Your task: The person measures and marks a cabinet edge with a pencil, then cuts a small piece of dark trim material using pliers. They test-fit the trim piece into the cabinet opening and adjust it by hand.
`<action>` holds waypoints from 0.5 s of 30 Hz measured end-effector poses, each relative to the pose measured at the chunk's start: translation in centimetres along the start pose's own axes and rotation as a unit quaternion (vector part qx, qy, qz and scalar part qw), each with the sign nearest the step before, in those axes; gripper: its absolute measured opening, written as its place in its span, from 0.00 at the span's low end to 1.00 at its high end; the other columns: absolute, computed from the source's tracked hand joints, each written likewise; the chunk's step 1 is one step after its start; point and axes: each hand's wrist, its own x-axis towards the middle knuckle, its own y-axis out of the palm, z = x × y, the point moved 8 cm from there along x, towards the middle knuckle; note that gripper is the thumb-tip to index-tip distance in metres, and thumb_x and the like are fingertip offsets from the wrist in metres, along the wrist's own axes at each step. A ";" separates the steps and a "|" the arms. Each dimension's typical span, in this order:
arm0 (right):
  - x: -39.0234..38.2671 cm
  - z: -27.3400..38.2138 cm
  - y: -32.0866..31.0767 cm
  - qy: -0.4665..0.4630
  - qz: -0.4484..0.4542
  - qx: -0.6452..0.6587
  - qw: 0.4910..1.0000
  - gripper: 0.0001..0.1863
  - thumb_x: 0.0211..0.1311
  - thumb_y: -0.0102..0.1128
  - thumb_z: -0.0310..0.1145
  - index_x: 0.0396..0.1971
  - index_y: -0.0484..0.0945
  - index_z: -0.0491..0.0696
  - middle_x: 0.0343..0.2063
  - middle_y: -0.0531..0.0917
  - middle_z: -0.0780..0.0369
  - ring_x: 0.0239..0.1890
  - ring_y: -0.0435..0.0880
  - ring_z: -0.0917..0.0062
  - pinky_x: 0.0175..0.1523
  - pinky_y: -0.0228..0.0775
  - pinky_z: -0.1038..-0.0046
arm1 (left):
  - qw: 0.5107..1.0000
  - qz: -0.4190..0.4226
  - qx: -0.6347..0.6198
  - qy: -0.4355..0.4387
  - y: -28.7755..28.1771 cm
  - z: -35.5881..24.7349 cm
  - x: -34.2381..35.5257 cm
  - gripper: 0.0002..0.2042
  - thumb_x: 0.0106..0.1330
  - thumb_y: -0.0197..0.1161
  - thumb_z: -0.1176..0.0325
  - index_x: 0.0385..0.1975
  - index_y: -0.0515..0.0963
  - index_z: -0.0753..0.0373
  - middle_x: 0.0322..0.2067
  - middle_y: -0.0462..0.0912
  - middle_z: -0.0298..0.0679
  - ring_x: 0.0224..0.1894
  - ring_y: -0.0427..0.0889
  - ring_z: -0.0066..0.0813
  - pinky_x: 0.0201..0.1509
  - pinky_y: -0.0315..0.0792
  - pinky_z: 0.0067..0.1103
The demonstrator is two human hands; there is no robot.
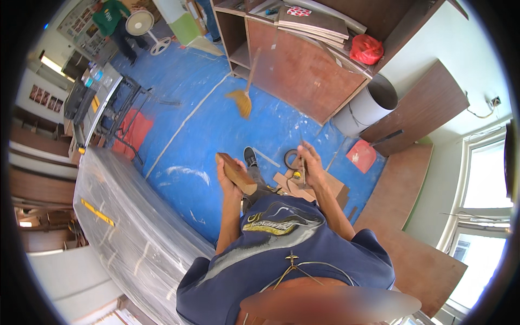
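My left hand (229, 184) is wrapped round a short block of brown wood (236, 174), held at a tilt in front of my body. To its right, my right hand (311, 165) is raised with its fingers closed round a thin, narrow tool (303, 172), whose kind I cannot make out. The two hands are apart, and the tool does not touch the block. Below the right hand, a black ring (291, 159), a small round yellow and black thing (297, 175) and pieces of brown board (335, 188) show near the floor.
Blue sheeting (189, 135) covers the floor, where a broom (245, 100) leans on a cabinet (303, 70). A grey cylinder (364, 108) and red dustpan (361, 156) are at right. Plastic-wrapped furniture (130, 200) stands left. Another person (111, 21) is at the far left beside a fan (142, 23).
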 end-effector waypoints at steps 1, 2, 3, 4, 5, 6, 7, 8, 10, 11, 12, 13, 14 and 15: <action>1.8 1.2 0.7 -0.024 -0.004 0.031 0.999 0.29 0.67 0.69 0.36 0.65 0.71 0.47 0.28 0.77 0.68 0.26 0.72 0.86 0.28 0.62 0.81 | 1.000 0.010 0.000 -0.020 1.0 0.3 2.5 0.24 0.64 0.72 0.56 0.52 0.71 0.60 0.39 0.76 0.45 0.39 0.79 0.37 0.45 0.84 0.31; 3.8 2.8 1.4 -0.066 -0.025 0.013 0.997 0.31 0.67 0.68 0.38 0.67 0.70 0.47 0.27 0.76 0.68 0.27 0.74 0.85 0.29 0.64 0.80 | 0.999 -0.002 0.002 -0.040 1.8 0.6 5.1 0.24 0.63 0.72 0.56 0.52 0.71 0.61 0.39 0.77 0.44 0.40 0.79 0.36 0.45 0.83 0.31; 6.0 4.5 1.9 -0.098 -0.061 -0.003 0.993 0.32 0.68 0.67 0.38 0.69 0.68 0.46 0.28 0.76 0.68 0.25 0.73 0.85 0.28 0.63 0.81 | 0.998 -0.007 0.022 -0.058 2.8 0.8 7.8 0.24 0.64 0.72 0.56 0.52 0.71 0.61 0.39 0.77 0.44 0.39 0.79 0.36 0.45 0.83 0.31; 8.0 6.1 2.7 -0.138 -0.083 -0.010 0.987 0.34 0.69 0.66 0.39 0.70 0.66 0.45 0.29 0.76 0.67 0.24 0.72 0.85 0.27 0.62 0.81 | 0.997 -0.002 0.039 -0.072 3.9 0.6 10.3 0.24 0.64 0.72 0.56 0.52 0.71 0.61 0.39 0.77 0.44 0.39 0.79 0.36 0.45 0.83 0.31; 10.2 8.0 3.8 -0.187 -0.094 -0.016 0.978 0.35 0.70 0.64 0.39 0.72 0.64 0.43 0.29 0.76 0.67 0.22 0.70 0.85 0.26 0.61 0.82 | 0.995 0.007 0.058 -0.087 5.4 0.3 13.0 0.24 0.64 0.72 0.57 0.52 0.70 0.61 0.39 0.77 0.44 0.39 0.79 0.36 0.45 0.83 0.31; 12.7 9.7 4.8 -0.209 -0.116 -0.049 0.970 0.35 0.68 0.65 0.39 0.72 0.65 0.43 0.30 0.76 0.67 0.24 0.72 0.85 0.28 0.63 0.81 | 0.989 -0.005 0.086 -0.117 6.7 -0.1 15.6 0.25 0.65 0.71 0.54 0.53 0.70 0.61 0.40 0.77 0.43 0.40 0.81 0.36 0.45 0.83 0.32; 14.9 11.5 5.8 -0.234 -0.129 -0.084 0.960 0.36 0.67 0.66 0.39 0.71 0.66 0.44 0.31 0.77 0.66 0.26 0.74 0.84 0.29 0.65 0.81 | 0.986 0.048 0.115 -0.114 9.2 -1.0 18.0 0.24 0.65 0.70 0.54 0.53 0.70 0.61 0.40 0.77 0.43 0.40 0.81 0.36 0.44 0.83 0.32; 17.1 13.6 6.6 -0.254 -0.142 -0.128 0.948 0.36 0.66 0.67 0.39 0.71 0.67 0.44 0.32 0.78 0.66 0.28 0.75 0.84 0.30 0.66 0.80 | 0.981 0.060 0.144 -0.113 10.8 -1.8 19.9 0.23 0.66 0.70 0.54 0.52 0.70 0.62 0.39 0.77 0.43 0.40 0.81 0.35 0.44 0.83 0.32; 21.1 17.6 9.1 -0.341 -0.184 -0.225 0.894 0.37 0.65 0.69 0.40 0.70 0.68 0.39 0.33 0.80 0.64 0.31 0.77 0.82 0.36 0.72 0.77 | 0.962 0.089 0.224 -0.127 13.6 -3.7 23.0 0.22 0.68 0.68 0.55 0.52 0.70 0.63 0.39 0.78 0.43 0.39 0.82 0.33 0.43 0.83 0.31; 22.8 19.2 10.0 -0.353 -0.197 -0.240 0.883 0.36 0.64 0.70 0.40 0.67 0.69 0.38 0.33 0.81 0.64 0.31 0.78 0.81 0.38 0.73 0.76 | 0.963 0.069 0.226 -0.129 14.6 -4.6 24.6 0.20 0.68 0.69 0.55 0.49 0.72 0.62 0.36 0.78 0.40 0.36 0.83 0.31 0.42 0.83 0.31; 24.4 20.7 10.9 -0.364 -0.210 -0.255 0.871 0.35 0.63 0.71 0.41 0.65 0.71 0.37 0.34 0.81 0.64 0.32 0.78 0.80 0.40 0.74 0.75 | 0.953 0.093 0.262 -0.122 16.3 -5.6 26.3 0.20 0.69 0.69 0.56 0.49 0.71 0.62 0.37 0.78 0.40 0.36 0.83 0.30 0.41 0.84 0.30; 25.3 21.7 11.3 -0.359 -0.224 -0.266 0.866 0.34 0.62 0.71 0.41 0.63 0.73 0.36 0.34 0.81 0.63 0.33 0.79 0.80 0.41 0.74 0.75 | 0.941 0.104 0.302 -0.115 17.3 -6.9 27.5 0.20 0.69 0.69 0.56 0.50 0.70 0.62 0.37 0.78 0.39 0.36 0.83 0.30 0.41 0.84 0.29; 26.4 22.8 12.1 -0.359 -0.230 -0.279 0.861 0.33 0.61 0.72 0.41 0.60 0.74 0.36 0.34 0.82 0.63 0.33 0.79 0.80 0.42 0.75 0.74 | 0.933 0.101 0.329 -0.105 18.0 -8.1 28.7 0.21 0.69 0.69 0.57 0.51 0.70 0.62 0.38 0.78 0.39 0.36 0.83 0.30 0.41 0.84 0.29; 27.7 24.2 12.8 -0.356 -0.240 -0.300 0.852 0.32 0.60 0.73 0.41 0.58 0.75 0.36 0.34 0.82 0.63 0.33 0.79 0.80 0.42 0.75 0.74 | 0.924 0.101 0.355 -0.093 18.9 -9.2 30.0 0.21 0.69 0.69 0.57 0.51 0.69 0.62 0.38 0.78 0.39 0.36 0.83 0.30 0.40 0.84 0.28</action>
